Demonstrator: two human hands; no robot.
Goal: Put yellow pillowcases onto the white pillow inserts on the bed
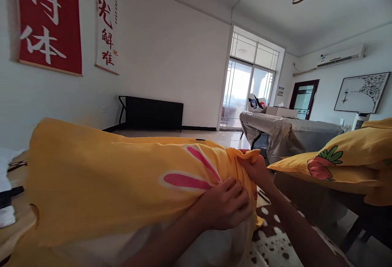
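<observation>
A yellow pillowcase [107, 177] with a pink-and-white rabbit-ear print stretches across the front of the view, partly over something white and soft [211, 242] underneath. My left hand [228, 203] is closed, its fingers pinching the fabric close to the ear print. Just beyond it, my right hand [254, 167] grips the gathered edge of the same cloth, which bunches into folds between the two hands. Part of the right hand's fingers is hidden behind the fabric.
To the right, a yellow pillow [352, 165] with a carrot print rests on a dark surface. A brown-and-white spotted cloth [272, 234] lies below my hands. Farther back are a plastic-covered table [294, 130] and a black panel [153, 113] against the wall.
</observation>
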